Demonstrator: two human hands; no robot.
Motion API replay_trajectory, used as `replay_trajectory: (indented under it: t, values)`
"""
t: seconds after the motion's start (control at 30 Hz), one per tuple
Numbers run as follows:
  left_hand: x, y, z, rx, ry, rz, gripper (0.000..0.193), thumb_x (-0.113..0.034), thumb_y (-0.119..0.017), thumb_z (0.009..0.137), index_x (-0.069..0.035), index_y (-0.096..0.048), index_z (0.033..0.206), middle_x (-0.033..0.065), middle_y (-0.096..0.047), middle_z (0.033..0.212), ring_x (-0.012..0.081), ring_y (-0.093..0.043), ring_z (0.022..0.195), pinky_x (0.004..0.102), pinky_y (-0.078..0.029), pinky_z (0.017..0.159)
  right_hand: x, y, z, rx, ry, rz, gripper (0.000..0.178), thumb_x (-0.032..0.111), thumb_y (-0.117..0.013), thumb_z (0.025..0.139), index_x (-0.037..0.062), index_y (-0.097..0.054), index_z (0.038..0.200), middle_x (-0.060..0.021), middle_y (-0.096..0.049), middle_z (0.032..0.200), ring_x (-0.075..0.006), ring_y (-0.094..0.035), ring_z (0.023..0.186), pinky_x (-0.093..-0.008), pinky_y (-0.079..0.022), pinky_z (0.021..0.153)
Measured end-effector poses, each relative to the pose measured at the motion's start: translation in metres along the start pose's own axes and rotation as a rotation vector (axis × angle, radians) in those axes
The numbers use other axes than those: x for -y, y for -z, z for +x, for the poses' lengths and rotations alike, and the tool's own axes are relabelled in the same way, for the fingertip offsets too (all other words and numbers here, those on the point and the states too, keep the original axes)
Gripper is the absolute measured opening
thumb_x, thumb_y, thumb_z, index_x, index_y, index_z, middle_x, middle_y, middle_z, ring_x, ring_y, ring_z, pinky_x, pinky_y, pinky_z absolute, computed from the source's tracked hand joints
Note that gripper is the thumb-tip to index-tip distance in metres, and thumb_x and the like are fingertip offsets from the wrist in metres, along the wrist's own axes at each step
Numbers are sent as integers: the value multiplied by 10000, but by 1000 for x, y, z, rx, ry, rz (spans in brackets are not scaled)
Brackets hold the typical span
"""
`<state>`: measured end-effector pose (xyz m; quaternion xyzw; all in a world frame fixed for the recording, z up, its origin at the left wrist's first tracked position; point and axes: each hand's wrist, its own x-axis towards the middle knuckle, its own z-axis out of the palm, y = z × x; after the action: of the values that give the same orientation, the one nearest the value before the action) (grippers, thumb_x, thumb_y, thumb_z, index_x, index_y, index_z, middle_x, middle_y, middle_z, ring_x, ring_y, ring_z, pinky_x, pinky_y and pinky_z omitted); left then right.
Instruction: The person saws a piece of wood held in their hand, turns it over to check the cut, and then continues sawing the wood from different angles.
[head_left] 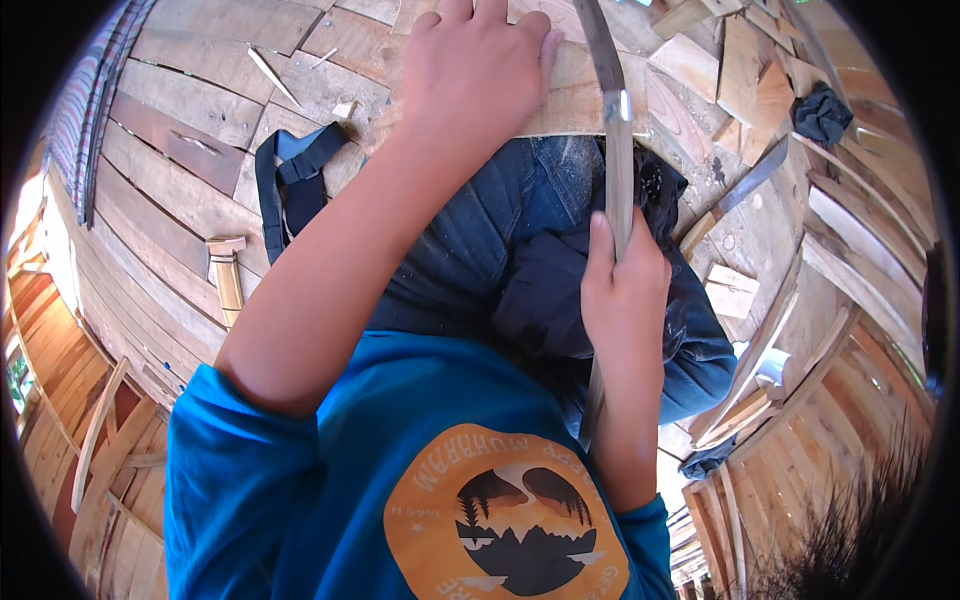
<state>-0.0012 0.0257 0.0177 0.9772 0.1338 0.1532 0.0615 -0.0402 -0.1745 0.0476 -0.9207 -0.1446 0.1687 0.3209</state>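
Note:
My right hand (628, 285) is closed round the long wooden handle (620, 165) of a knife, its thumb lying along the wood. A metal collar joins the handle to a narrow, dark, slightly curved blade (598, 40), whose tip runs out of view at the top. The handle's lower end passes under my right forearm. My left hand (478, 70) is at the top edge, back up, with fingers curled; what they grip is hidden. Beneath it lies a pale wooden board (570, 108) with its near edge by my lap, left of the blade.
A second long blade with a wooden handle (750, 185) lies at right, near wood offcuts (690, 68) and a dark crumpled cloth (822, 112). A black strap (300, 165) and a bamboo-like piece (228, 280) lie left on the plank floor (190, 110). Curved slats (870, 210) stand far right.

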Motion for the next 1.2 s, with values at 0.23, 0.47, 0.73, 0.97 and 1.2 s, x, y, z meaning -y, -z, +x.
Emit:
replay_trajectory:
  t: [0.23, 0.47, 0.73, 0.97, 1.2]
  values:
    - [1, 1, -7, -3, -23, -39, 265, -326, -548, 903, -97, -680, 892, 125, -599, 895, 291, -559, 928, 428, -444, 771, 0, 8, -10, -6, -38, 12, 211, 205, -523, 984, -3, -557, 969, -270, -585, 713, -479, -600, 705, -510, -466, 595]
    - [4, -2, -2, 21, 10, -38, 282, -321, -530, 920, -89, -686, 885, 140, -615, 893, 309, -581, 917, 439, -459, 787, -9, 8, -25, 13, -105, 16, 214, 213, -538, 979, 1, -569, 996, -255, -566, 660, -474, -608, 688, -500, -469, 583]
    - [0, -4, 2, 85, 28, -43, 392, -402, -522, 924, -35, -655, 953, 166, -607, 932, 342, -581, 923, 486, -453, 798, -8, -10, 25, -39, 54, 78, 220, 215, -547, 972, -3, -556, 947, -278, -582, 704, -484, -595, 733, -499, -465, 594]
    - [16, -9, -1, 14, 192, -420, 343, -315, -450, 984, -58, -678, 977, 89, -606, 817, 256, -597, 827, 417, -474, 759, -38, 47, -22, -122, -221, 519, 210, 210, -551, 993, 6, -534, 945, -19, -452, 558, -106, -443, 441, -270, -374, 425]
    - [-14, 23, 59, 383, 167, -2148, 335, -365, -431, 975, -127, -441, 740, -11, -404, 723, 113, -418, 717, 259, -402, 688, -39, 73, -39, -115, -289, 904, 240, 277, -543, 1004, 38, -530, 981, -3, -444, 574, -76, -428, 399, -232, -355, 358]
